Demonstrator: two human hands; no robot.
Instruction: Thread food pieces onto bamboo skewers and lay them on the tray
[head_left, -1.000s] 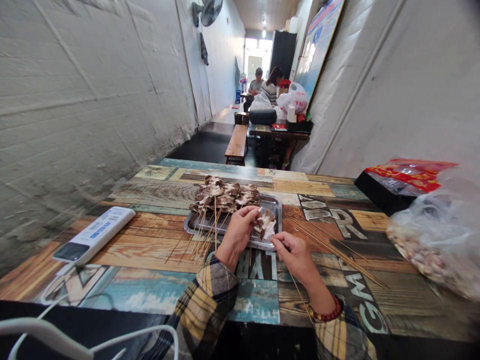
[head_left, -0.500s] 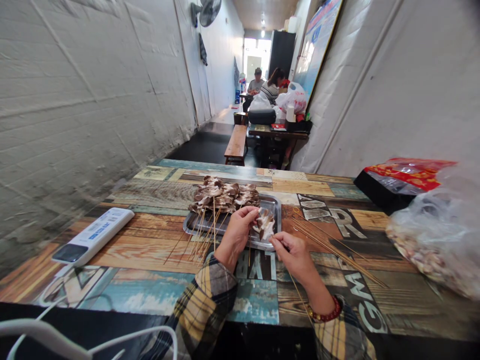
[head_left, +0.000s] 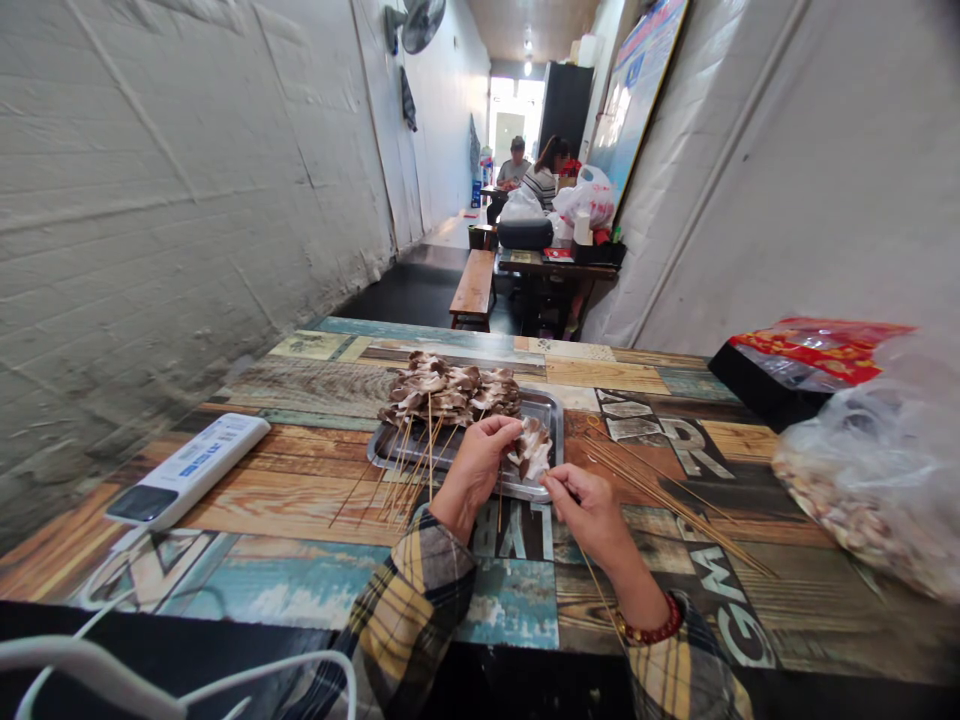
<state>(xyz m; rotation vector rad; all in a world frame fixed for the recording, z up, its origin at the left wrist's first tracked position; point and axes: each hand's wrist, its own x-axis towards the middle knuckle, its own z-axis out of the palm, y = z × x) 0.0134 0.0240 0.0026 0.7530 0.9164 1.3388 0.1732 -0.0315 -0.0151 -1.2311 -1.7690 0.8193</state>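
Note:
Between my two hands, over the right front part of a metal tray (head_left: 556, 425), are grey-white oyster mushroom pieces (head_left: 534, 450). My left hand (head_left: 480, 455) pinches their left side between thumb and fingers. My right hand (head_left: 589, 505) is closed on a thin wooden skewer (head_left: 596, 580), whose lower end slants down past the wrist; its tip is hidden at the mushroom. Behind my left hand, a pile of skewered oyster mushrooms (head_left: 450, 390) lies on the tray, with several stick ends pointing toward me over the front rim.
Loose skewers (head_left: 675, 500) lie on the wood-patterned table (head_left: 300, 580) to the right. Beyond them sit a clear bag of mushrooms (head_left: 862, 490) and a black box (head_left: 765, 385) with red packaging. A white power bank-like device (head_left: 187, 470) with cables is at left. Two people sit at far tables.
Almost nothing differs. The view has shifted very slightly, and both hands keep their hold on the mushroom and skewer.

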